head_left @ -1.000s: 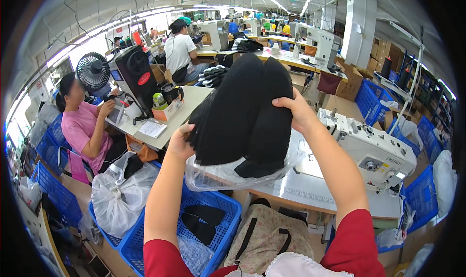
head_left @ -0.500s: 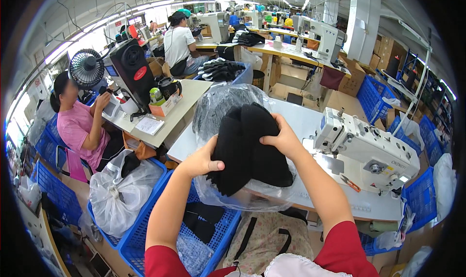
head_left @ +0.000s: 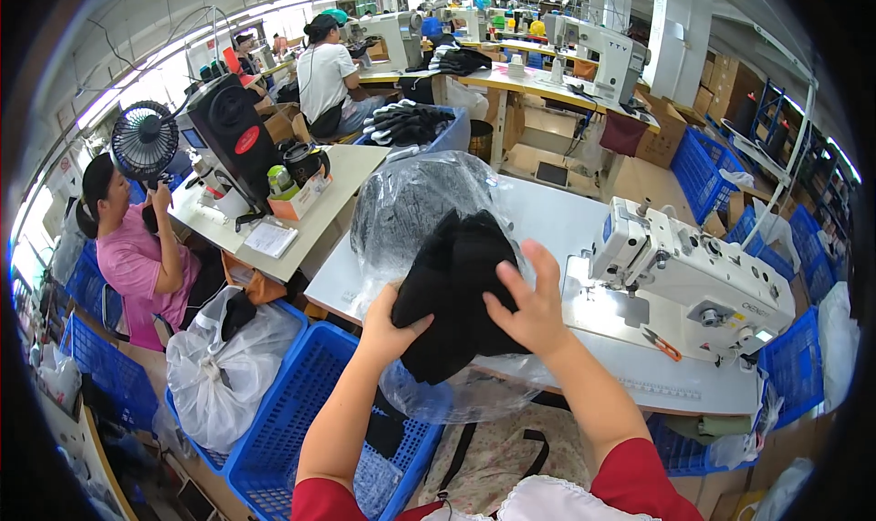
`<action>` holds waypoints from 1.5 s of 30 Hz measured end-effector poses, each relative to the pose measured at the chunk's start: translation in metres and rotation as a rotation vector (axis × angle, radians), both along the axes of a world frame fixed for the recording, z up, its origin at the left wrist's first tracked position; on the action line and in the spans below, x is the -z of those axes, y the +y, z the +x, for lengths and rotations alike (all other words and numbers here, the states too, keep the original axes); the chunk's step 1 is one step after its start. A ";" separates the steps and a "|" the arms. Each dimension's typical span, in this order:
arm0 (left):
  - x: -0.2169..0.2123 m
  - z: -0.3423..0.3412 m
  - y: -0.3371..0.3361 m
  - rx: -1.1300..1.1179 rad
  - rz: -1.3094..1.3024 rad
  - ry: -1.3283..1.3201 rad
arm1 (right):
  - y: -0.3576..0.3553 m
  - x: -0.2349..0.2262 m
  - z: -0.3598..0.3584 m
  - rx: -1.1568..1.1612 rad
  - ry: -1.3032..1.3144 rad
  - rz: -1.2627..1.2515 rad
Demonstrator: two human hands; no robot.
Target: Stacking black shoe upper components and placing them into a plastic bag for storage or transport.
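A stack of black fabric pieces (head_left: 461,288) is held up in front of me, over the near edge of the white sewing table. My left hand (head_left: 391,325) grips its left side, the thumb lying across the front. On the right, my right hand (head_left: 534,302) has its fingers spread apart, the fingertips at the fabric's edge; it does not grip the stack. Behind and below the stack lies a large clear plastic bag (head_left: 388,202) with dark contents. What the bag holds is hard to make out.
A white sewing machine (head_left: 698,275) stands on the right of the table (head_left: 570,215), with orange-handled snips (head_left: 662,343) beside it. Blue baskets (head_left: 310,370) stand low on the left, one holding a tied white bag (head_left: 212,375). A co-worker in pink (head_left: 137,265) sits at the left.
My right hand has let go of the stack and spread its fingers. The stack has come slightly lower and turned. The co-worker at the left has raised a hand toward the fan.
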State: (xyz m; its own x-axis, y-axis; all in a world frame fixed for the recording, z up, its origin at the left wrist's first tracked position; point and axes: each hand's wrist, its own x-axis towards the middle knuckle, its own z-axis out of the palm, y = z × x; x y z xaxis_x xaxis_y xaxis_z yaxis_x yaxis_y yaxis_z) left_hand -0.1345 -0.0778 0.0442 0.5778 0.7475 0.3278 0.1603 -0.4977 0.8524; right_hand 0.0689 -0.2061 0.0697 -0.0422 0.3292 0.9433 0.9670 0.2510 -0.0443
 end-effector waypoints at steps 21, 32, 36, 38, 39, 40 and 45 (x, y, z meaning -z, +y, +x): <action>0.016 -0.005 -0.028 -0.032 0.219 -0.061 | -0.038 0.000 -0.017 -0.061 0.148 -0.161; 0.022 -0.009 -0.032 -0.038 0.238 -0.055 | -0.045 0.023 -0.025 -0.200 0.031 -0.035; 0.022 -0.010 -0.034 -0.067 0.265 -0.040 | -0.052 0.020 -0.033 -0.237 0.330 -0.170; 0.020 -0.009 -0.037 -0.059 0.200 -0.050 | -0.056 0.014 -0.035 -0.208 0.375 -0.292; 0.018 -0.008 -0.039 -0.053 0.137 -0.061 | -0.056 0.010 -0.036 -0.208 0.326 -0.284; 0.019 -0.008 -0.039 -0.048 0.138 -0.061 | -0.056 0.007 -0.035 -0.207 0.276 -0.276; 0.028 -0.010 -0.037 -0.036 0.191 -0.072 | -0.052 0.000 -0.029 -0.144 0.207 -0.292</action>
State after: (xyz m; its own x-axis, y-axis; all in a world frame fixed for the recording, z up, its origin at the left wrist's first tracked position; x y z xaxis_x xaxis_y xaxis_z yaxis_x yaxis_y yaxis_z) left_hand -0.1449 -0.1144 0.0159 0.5215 0.6877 0.5051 0.1227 -0.6463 0.7532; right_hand 0.0395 -0.2581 0.0700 0.0741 0.5898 0.8042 0.8857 0.3317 -0.3248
